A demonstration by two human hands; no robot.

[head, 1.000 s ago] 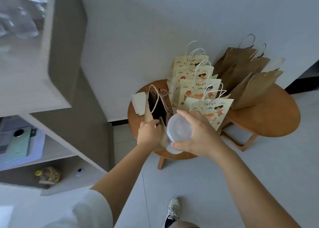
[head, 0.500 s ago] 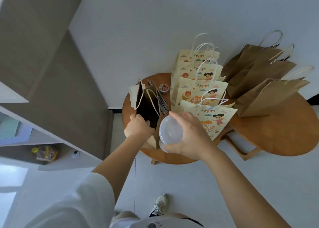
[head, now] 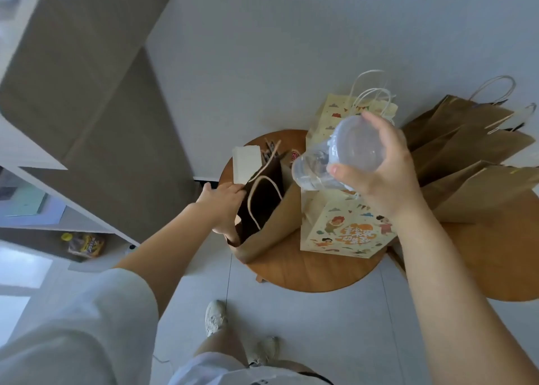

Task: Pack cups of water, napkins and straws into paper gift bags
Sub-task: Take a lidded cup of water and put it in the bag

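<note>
Scanning from the far left: passes a grey shelf unit [head: 87,128] with one yellow-topped packet [head: 84,244] on a low shelf. Grips with the left hand [head: 221,206] the left wall of the open brown paper bag [head: 280,224], fingers curled over the rim and thumb outside, pinching the paper, mouth wide. Stands that bag on the round wooden table [head: 306,271], leaning toward the camera, with two pale cord handles [head: 256,192] flopped across its dark inside. Finds one white napkin stack [head: 246,164] just behind the bag's far-left corner, and a dark bundle of straws [head: 269,151] poking up beside it; cannot count them. Glimpses one small round thing [head: 294,154] with red print, half hidden between bag and cup. Holds one clear lidded cup of water [head: 341,157] in the right hand [head: 385,177], raised off the table to the right of the open bag's mouth, not inside it; tilted, base down to the left, fingers spread and curled round the wide lid end, thumb across the near side. Blocks with cup and hand most of the cream printed gift bags [head: 347,230]: one in full view below the wrist, at least one more behind, white handles showing. Counts three plain brown bags [head: 466,151] leaning at far right, well apart from the open one, over a second wooden top [head: 495,268]. Shows two pale shoes [head: 214,317] on the tiled floor below.
</note>
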